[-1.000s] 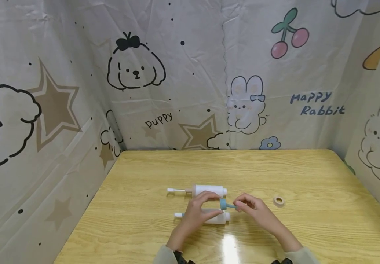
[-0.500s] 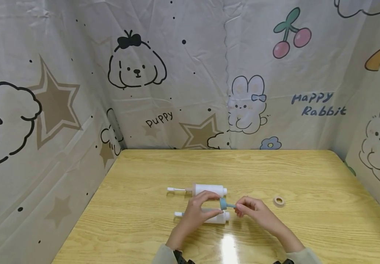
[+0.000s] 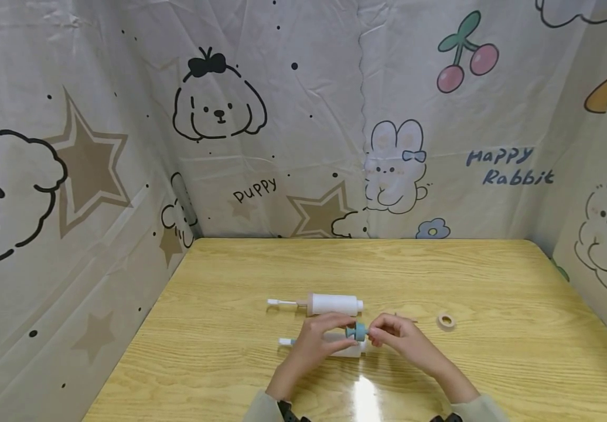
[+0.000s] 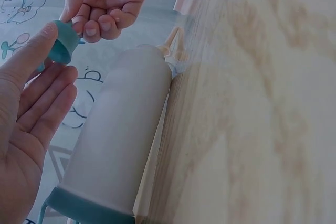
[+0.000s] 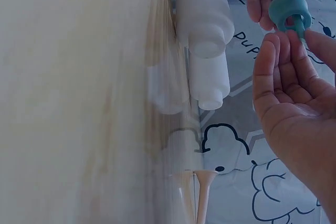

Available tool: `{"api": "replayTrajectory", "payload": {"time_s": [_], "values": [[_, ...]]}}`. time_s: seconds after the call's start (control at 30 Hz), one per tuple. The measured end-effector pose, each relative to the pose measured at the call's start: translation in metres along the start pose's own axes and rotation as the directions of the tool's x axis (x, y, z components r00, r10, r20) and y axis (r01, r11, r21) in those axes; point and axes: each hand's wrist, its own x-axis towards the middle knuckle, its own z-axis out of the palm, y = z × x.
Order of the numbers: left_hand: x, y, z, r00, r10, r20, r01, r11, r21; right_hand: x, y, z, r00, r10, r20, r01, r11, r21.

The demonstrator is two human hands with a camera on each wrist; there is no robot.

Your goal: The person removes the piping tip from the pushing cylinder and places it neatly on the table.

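In the head view, my left hand (image 3: 319, 340) pinches a small teal piece (image 3: 360, 332) between thumb and fingers. It has a rounded cap and a flared end on the left. My right hand (image 3: 395, 337) pinches the thin stem at the piece's right side. The right wrist view shows the teal cap (image 5: 290, 11) as a hollow cup with the stem inside it, the right fingertips at the stem. A white cylinder (image 3: 343, 349) lies under my left hand, partly hidden by it; in the left wrist view this cylinder (image 4: 118, 124) has a teal end.
Behind the hands lies a second white cylinder (image 3: 335, 304) with a peach end and a thin rod with a white tip (image 3: 273, 302). To the right are a peach ring (image 3: 446, 320) and a thin peach stick (image 3: 408, 319). Patterned cloth surrounds the wooden table (image 3: 219, 375).
My right hand has moved left, closer to my left hand, and less stem shows between cap and fingers. The flared end now shows left of the cap. The peach stick has come into view.
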Motion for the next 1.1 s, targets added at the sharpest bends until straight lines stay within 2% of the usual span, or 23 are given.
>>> {"api": "replayTrajectory", "payload": {"time_s": [0.2, 0.47, 0.67, 0.9, 1.1], "values": [[0.000, -0.002, 0.001, 0.998, 0.063, -0.026, -0.063, 0.998, 0.027, 0.000, 0.000, 0.001, 1.000, 0.000, 0.000, 0.000, 1.000, -0.012], [-0.001, -0.001, 0.003, 0.993, 0.080, -0.091, -0.078, 0.997, 0.026, 0.003, -0.001, 0.007, 0.998, 0.017, -0.069, -0.019, 0.999, -0.028], [0.000, -0.002, 0.008, 0.985, 0.088, -0.149, -0.087, 0.996, 0.017, 0.007, -0.003, 0.017, 0.996, 0.005, -0.085, -0.006, 1.000, -0.004], [0.000, -0.003, 0.009, 0.984, 0.059, -0.170, -0.067, 0.997, -0.044, 0.006, -0.005, 0.018, 0.992, 0.007, -0.123, -0.008, 1.000, -0.009], [0.000, -0.002, 0.006, 0.983, 0.027, -0.181, -0.038, 0.997, -0.060, 0.002, -0.006, 0.014, 0.984, 0.028, -0.177, -0.033, 0.999, -0.029]]}}
